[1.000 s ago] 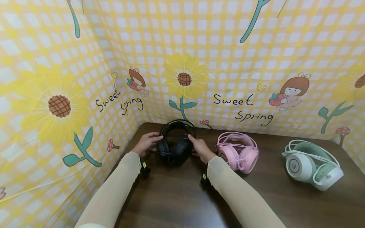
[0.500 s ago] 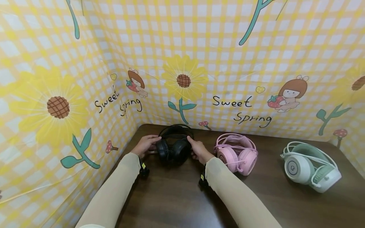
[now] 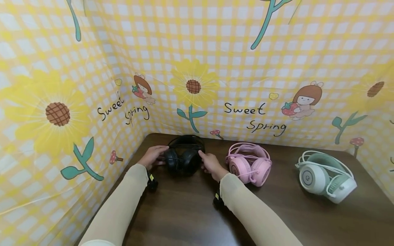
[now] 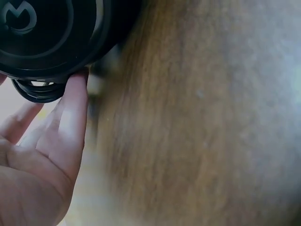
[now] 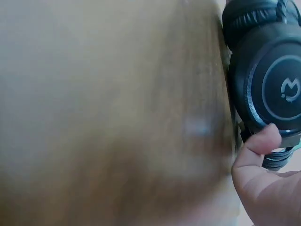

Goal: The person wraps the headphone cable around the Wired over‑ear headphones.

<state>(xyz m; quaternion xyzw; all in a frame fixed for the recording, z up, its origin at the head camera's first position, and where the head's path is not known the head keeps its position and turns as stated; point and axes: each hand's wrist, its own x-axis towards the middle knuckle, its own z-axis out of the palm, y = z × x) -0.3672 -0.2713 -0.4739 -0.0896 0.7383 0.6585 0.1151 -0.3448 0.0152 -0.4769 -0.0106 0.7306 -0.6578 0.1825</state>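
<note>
A pair of black over-ear headphones (image 3: 183, 160) lies at the back left of the table, ear cups toward me and headband toward the wall. My left hand (image 3: 154, 157) holds it at the left side; in the left wrist view the thumb (image 4: 75, 108) meets the lower edge of an ear cup (image 4: 42, 37) with a pale logo. On the other side my right hand (image 3: 212, 164) grips the headphones, its thumb (image 5: 265, 140) bent over the edge of the right ear cup (image 5: 282, 84). Coils of black cable show below each cup. The far fingertips are hidden behind the headphones.
Pink headphones (image 3: 249, 167) wrapped in their cable lie just right of my right hand. Farther right are white and green headphones (image 3: 326, 177). A yellow checked cloth (image 3: 246, 68) walls the brown table (image 3: 184, 212) at the back and left.
The black headphones' headband has tipped lower toward the table since a second ago, both hands keeping hold. My view has turned slightly right. The other headphones stay put.
</note>
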